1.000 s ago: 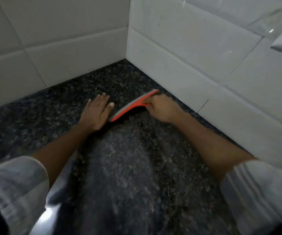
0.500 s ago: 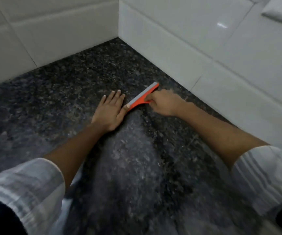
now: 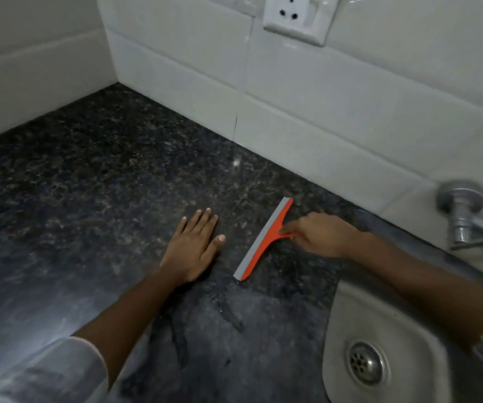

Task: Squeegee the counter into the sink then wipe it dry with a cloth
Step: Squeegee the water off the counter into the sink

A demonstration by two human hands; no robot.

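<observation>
An orange squeegee [image 3: 264, 239] with a grey blade lies edge-down on the dark speckled granite counter [image 3: 89, 175]. My right hand [image 3: 320, 234] grips its short handle from the right. My left hand [image 3: 195, 247] rests flat on the counter just left of the blade, fingers spread, holding nothing and apart from the squeegee. The steel sink [image 3: 403, 321] with its round drain [image 3: 366, 364] is at the lower right, close to the blade's near end. Wet streaks show on the counter between the blade and me. No cloth is in view.
White tiled walls meet in a corner at the back left. A white wall socket [image 3: 298, 17] sits high on the right-hand wall. A metal tap [image 3: 467, 216] sticks out of the wall above the sink at the far right.
The squeegee has been pulled right, away from the corner and toward the sink, and now stands apart from my left hand. The view has shifted right, bringing sink, tap and socket into sight.
</observation>
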